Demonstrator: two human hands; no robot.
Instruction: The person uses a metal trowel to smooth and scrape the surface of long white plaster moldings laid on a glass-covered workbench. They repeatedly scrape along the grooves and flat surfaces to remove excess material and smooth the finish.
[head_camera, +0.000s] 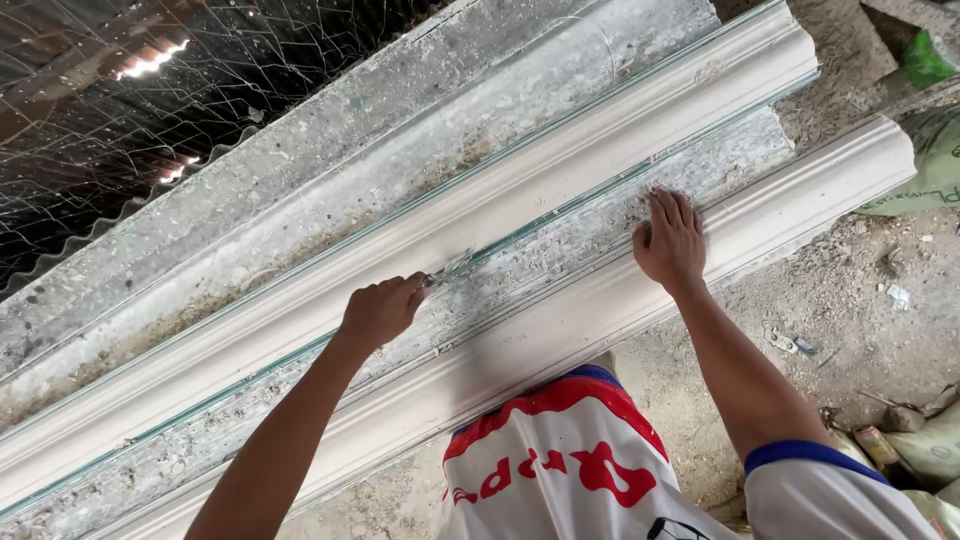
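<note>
Up close, we see our left hand (382, 310) clenched in a fist around a small metal tool (452, 268), whose tip sticks out past the thumb and meets the teal glass edge (560, 215) that runs beside the upper white moulding (520, 190). Our right hand (670, 240) is released and flat, fingers together, pressing on the dusty grey panel (560, 260) just above the lower white moulding (640, 290). Both mouldings lie slantwise, rising toward the right. At the far right we make out a green sack (930, 165) on the dirt floor, with a brighter green scrap (925, 58) above it; its printing is too partial to tell. Both forearms reach forward and apart, the left nearly straight, the right bent at the elbow beside our white, red and blue shirt (570, 470).
</note>
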